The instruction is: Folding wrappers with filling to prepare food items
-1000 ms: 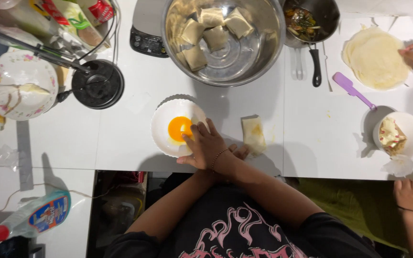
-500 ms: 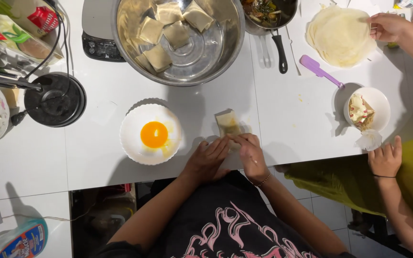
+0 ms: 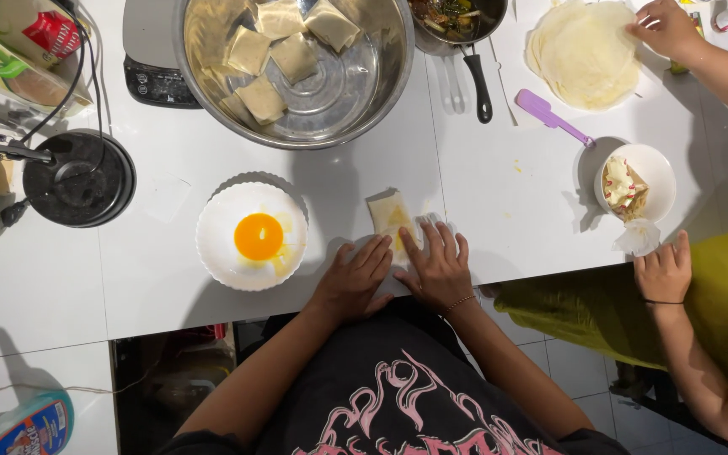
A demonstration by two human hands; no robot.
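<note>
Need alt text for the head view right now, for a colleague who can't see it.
Both bare hands, left hand and right hand, press flat on a pale folded pastry wrapper at the white table's near edge. Beside it sits a white bowl with an egg yolk; behind, a large steel bowl of folded parcels.

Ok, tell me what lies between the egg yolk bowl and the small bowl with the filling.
In the head view, between the white yolk bowl and the small filling bowl lies the folded wrapper, with both hands' fingers at its near end; the rest is bare white table.
</note>
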